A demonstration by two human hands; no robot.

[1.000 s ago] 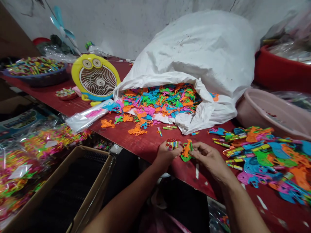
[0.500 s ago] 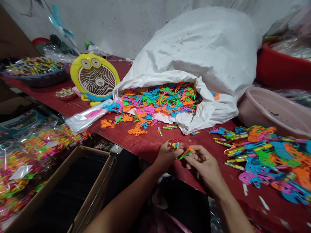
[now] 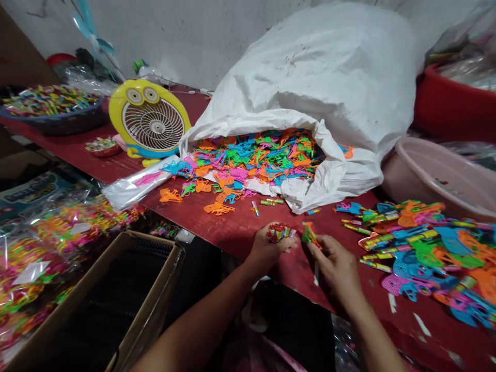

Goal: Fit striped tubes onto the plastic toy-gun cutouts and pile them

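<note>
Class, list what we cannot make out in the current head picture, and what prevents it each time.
- Head view: the small tubes' lower ends, hidden by the left hand.
- Head view: the exact shape of the green-and-orange plastic, small and partly covered by the right hand.
- Head view: the white sack's depths, hidden by its own side.
- Head view: the red tub's far side, cut off by the right edge.

Plastic piece [image 3: 309, 235] is showing green and orange; bundled tubes [image 3: 281, 232] are showing red ends; tabletop [image 3: 217, 228] is showing dark red, sack [image 3: 333, 67] white, fan [image 3: 156, 125] yellow-and-blue.
</note>
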